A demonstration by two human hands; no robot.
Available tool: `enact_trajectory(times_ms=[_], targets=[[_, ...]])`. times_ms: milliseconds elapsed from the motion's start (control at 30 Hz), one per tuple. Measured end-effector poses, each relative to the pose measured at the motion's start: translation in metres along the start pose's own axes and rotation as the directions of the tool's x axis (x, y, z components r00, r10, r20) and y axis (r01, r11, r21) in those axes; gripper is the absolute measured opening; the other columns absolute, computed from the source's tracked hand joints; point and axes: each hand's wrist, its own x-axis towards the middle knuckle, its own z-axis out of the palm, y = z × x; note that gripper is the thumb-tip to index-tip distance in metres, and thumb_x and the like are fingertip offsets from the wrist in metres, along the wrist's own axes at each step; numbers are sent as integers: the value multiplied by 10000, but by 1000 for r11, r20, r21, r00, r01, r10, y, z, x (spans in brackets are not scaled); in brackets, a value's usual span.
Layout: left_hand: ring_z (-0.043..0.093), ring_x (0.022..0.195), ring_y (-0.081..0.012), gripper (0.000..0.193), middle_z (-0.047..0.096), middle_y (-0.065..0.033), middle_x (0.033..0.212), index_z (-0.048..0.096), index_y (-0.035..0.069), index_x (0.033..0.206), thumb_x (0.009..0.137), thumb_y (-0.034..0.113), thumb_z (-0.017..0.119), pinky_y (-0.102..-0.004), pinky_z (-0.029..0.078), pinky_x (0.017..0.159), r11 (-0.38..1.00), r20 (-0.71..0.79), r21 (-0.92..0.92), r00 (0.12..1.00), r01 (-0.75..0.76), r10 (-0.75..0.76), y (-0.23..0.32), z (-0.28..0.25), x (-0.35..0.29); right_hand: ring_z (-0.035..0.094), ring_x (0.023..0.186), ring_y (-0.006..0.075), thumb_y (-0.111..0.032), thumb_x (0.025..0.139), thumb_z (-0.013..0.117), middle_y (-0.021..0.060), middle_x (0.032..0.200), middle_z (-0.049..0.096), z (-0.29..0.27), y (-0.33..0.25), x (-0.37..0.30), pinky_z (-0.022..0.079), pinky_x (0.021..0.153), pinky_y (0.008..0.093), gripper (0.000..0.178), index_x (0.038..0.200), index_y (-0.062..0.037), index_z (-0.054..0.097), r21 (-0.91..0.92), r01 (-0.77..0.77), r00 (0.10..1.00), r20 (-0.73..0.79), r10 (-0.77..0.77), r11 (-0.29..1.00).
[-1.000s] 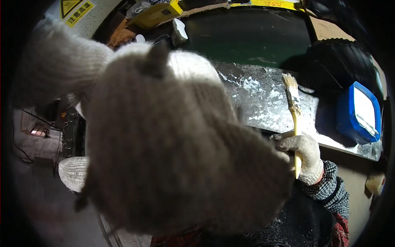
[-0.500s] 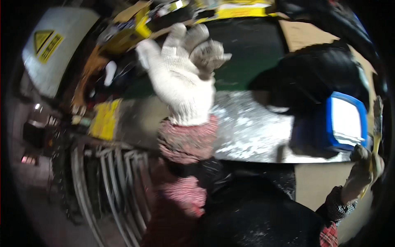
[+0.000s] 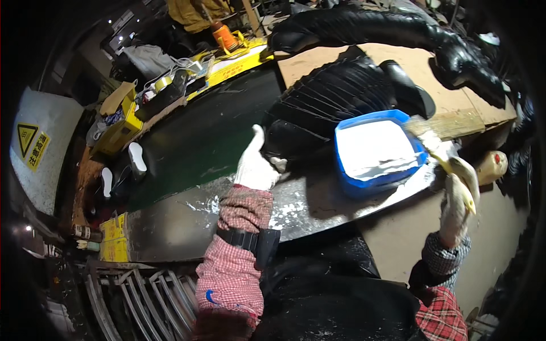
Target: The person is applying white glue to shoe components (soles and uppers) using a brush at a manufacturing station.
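My left hand (image 3: 256,169) wears a white knitted glove. Its thumb points up, apart from the fingers, which reach to the lower left edge of a fanned stack of glossy black pieces (image 3: 327,99); whether they touch it I cannot tell. My right hand (image 3: 459,190), also gloved, is closed around a brush (image 3: 446,160) with a yellowish handle. The bristles are smeared by motion and sit by the right rim of a blue tub (image 3: 343,165). White liquid or paste (image 3: 375,149) fills the tub.
The bench has a dark green top (image 3: 193,148) and a white-spattered metal front edge (image 3: 170,232). Dark shoes with white soles (image 3: 137,157) lie left. Long shiny black pieces (image 3: 364,28) lie at the back, near an orange tool (image 3: 225,37). Metal racks (image 3: 148,292) stand lower left.
My view has swung to the right. My left hand has gone from raised with spread fingers to beside the black stack. The brush has come to the tub's rim in my right hand.
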Motion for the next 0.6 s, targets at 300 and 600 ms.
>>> enact_trajectory(times_ms=[300,600], targets=[[610,815,-157,253,650,-83,915,624,3,1044,871,169,703,-289,505,783,-218,498,863,695,-456,518,64,-34,-172,585,743,93,-133,910,659,48,831,658,33,-14,44,467,672,225,179,979,31,673,-128,141,949,301,-97,982],[638,1028,-317,450,663,-140,1077,618,56,1171,808,298,727,-387,505,911,-628,548,758,695,-177,466,83,-108,-215,594,757,167,-35,869,668,103,875,646,7,-5,-2,480,701,280,151,996,43,644,-398,386,914,290,-285,832]])
